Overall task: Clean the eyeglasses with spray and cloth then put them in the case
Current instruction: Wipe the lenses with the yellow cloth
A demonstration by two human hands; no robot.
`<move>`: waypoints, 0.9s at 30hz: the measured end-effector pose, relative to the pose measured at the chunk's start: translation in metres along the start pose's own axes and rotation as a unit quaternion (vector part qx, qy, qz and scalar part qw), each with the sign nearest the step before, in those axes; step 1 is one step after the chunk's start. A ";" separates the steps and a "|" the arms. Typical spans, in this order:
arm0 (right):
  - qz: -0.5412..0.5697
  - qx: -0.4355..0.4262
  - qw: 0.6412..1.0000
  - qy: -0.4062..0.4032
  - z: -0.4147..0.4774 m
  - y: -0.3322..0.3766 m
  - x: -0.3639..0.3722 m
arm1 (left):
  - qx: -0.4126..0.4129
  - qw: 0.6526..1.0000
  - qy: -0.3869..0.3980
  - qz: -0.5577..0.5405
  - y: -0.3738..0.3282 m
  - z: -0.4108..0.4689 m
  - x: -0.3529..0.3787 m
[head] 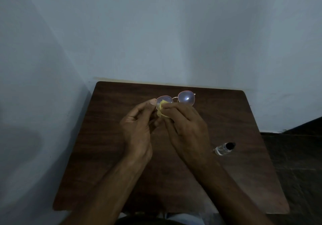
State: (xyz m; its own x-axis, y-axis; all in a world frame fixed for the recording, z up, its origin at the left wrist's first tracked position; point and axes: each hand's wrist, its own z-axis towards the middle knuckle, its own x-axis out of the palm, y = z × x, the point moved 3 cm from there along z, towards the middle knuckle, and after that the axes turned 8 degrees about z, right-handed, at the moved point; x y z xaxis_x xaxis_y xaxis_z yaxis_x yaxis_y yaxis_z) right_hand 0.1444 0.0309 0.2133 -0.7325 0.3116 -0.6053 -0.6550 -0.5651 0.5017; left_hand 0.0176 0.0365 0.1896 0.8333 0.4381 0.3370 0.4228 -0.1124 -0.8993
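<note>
Fingers [153, 102] of the left hand [137, 129] are curled and pinch the left rim of one pair of eyeglasses [186, 98], held above the tabletop [104, 137]. Fingers of the right hand [186, 129] are closed around one yellow cloth [161, 110], pressing it against the left of the two lenses; the other lens is uncovered and shows a bright glint. One clear spray bottle [224, 148] with a black cap lies on its side on the tabletop, to the right and apart from both hands.

Spray bottle [224, 148] (lying) at table's [108, 137] right
</note>
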 end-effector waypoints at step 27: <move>-0.070 0.034 0.996 -0.051 0.012 -0.022 -0.038 | 0.045 0.999 -0.014 -0.012 -0.011 0.003 -0.004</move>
State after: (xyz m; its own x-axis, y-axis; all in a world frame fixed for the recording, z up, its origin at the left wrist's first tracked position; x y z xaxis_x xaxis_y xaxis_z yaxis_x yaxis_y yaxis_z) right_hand 0.1845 0.0412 0.2325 -0.6462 0.4612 -0.6080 -0.7602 -0.4589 0.4599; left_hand 0.0088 0.0390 0.1974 0.8121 0.4652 0.3523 0.4078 -0.0205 -0.9129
